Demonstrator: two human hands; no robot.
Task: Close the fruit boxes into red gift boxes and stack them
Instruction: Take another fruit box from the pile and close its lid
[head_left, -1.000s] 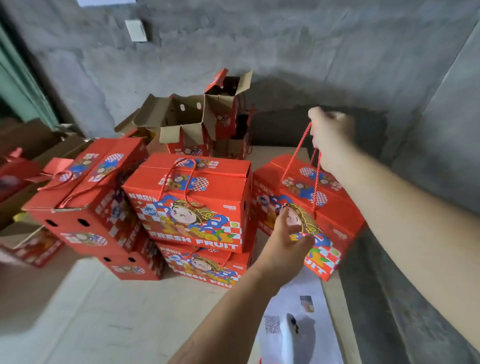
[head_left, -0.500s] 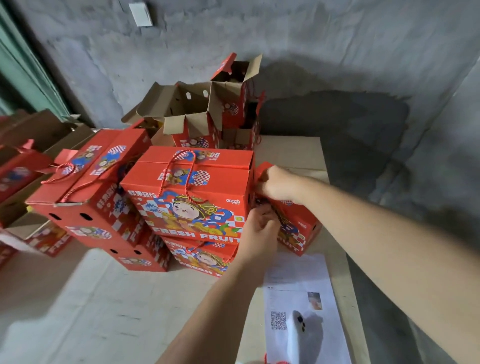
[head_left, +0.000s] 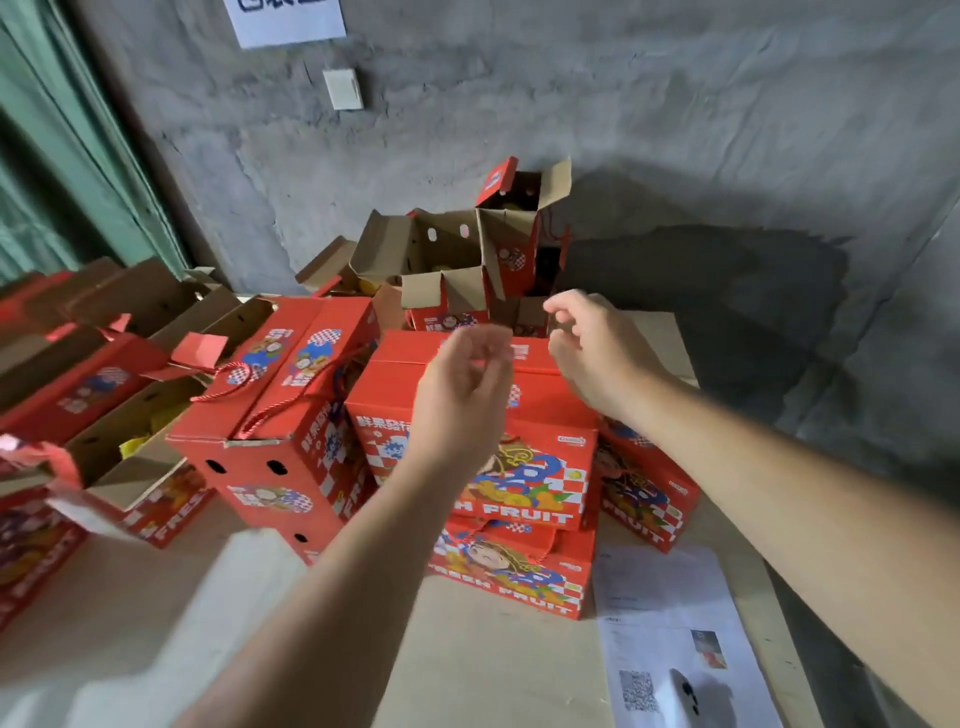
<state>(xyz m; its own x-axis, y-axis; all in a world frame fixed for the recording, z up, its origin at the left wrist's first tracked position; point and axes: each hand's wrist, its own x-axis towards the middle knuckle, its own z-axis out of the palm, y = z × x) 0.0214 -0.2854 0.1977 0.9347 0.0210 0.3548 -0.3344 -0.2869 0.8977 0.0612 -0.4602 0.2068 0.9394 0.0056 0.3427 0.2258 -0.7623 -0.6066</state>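
Two closed red gift boxes are stacked at the centre: the top box (head_left: 540, 457) sits on a lower box (head_left: 514, 577). Another closed red box (head_left: 647, 486) stands on the table to their right. A further closed box (head_left: 291, 421) with rope handles leans at the left of the stack. My left hand (head_left: 462, 384) hovers blurred above the top box, fingers loosely curled, holding nothing. Slightly farther back, my right hand (head_left: 587, 345) is raised with its fingers relaxed and empty. Open boxes with raised flaps (head_left: 483, 260) stand behind, by the wall.
More open cardboard boxes (head_left: 104, 415) lie at the left, one showing something yellow inside. A printed sheet with a QR code (head_left: 670, 639) and a white object (head_left: 685, 701) lie on the table (head_left: 493, 670) at the front right. A concrete wall is behind.
Both hands have let go of the right-hand red box, which now stands on the table beside the stack. They have risen above the top box. The camera has tilted up.
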